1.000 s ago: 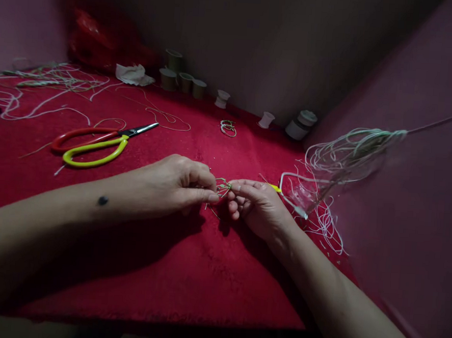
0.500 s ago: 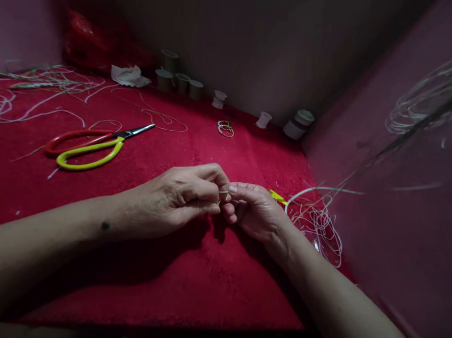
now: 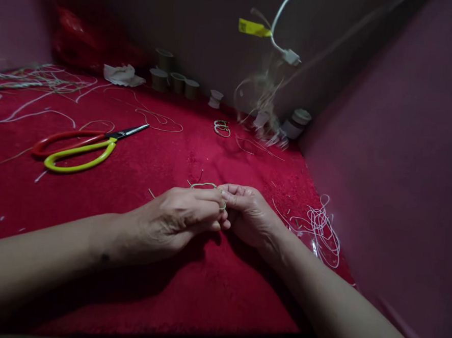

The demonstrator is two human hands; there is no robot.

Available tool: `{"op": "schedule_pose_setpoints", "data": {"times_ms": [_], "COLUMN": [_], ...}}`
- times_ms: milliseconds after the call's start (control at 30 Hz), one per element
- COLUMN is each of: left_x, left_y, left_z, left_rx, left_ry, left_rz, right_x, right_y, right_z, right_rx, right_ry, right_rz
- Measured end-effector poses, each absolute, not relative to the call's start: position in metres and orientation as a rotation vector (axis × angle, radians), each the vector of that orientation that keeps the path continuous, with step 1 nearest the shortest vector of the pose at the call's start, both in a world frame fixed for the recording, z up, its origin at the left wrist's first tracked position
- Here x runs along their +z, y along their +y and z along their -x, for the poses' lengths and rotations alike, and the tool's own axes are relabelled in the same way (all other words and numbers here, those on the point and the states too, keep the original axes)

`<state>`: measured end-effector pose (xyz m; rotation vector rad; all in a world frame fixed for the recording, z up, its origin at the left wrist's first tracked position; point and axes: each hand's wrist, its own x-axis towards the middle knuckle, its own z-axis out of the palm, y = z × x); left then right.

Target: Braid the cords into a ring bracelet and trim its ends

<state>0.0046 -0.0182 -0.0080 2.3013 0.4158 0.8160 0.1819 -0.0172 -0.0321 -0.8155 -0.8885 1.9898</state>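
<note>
Near the middle of the red cloth (image 3: 145, 296), my left hand (image 3: 187, 217) pinches a thin green cord (image 3: 204, 184), which curves out above its fingers. My right hand (image 3: 248, 211) meets it fingertip to fingertip, with thumb and forefinger closed on the same cord where a small loop shows. The part of the cord between the fingers is mostly hidden. Scissors (image 3: 111, 141) with one red and one yellow handle lie to the left, their blades pointing right. A small ring of green and white cord (image 3: 222, 128) rests beyond my hands.
Tangled cords (image 3: 43, 84) lie at the back left, near a crumpled white tissue (image 3: 123, 75) and a red bag (image 3: 88, 41). Thread spools (image 3: 191, 89) and a white-lidded jar (image 3: 296, 123) line the back wall. White cord (image 3: 322, 228) lies right. A white cable (image 3: 278, 19) with yellow tag hangs blurred in mid-air.
The cable with the yellow tag and a blurred cord bundle have swung from the right to above the back of the cloth. A curve of green cord now shows above my left fingers.
</note>
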Motion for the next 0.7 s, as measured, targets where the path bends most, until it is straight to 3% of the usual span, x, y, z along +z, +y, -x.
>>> {"op": "schedule_pose_setpoints", "data": {"times_ms": [300, 700], "left_x": [-0.022, -0.009], "left_y": [-0.029, -0.043], "left_z": [-0.007, -0.005], "left_rx": [0.839, 0.535], "left_ry": [0.32, 0.347], "left_rz": [-2.487, -2.544], "right_x": [-0.033, -0.03], "right_y": [-0.015, -0.015], "right_z": [-0.184, -0.183], "right_rx": [1.987, 1.945], "right_ry": [-0.829, -0.786], "right_rz": [0.809, 0.844]}}
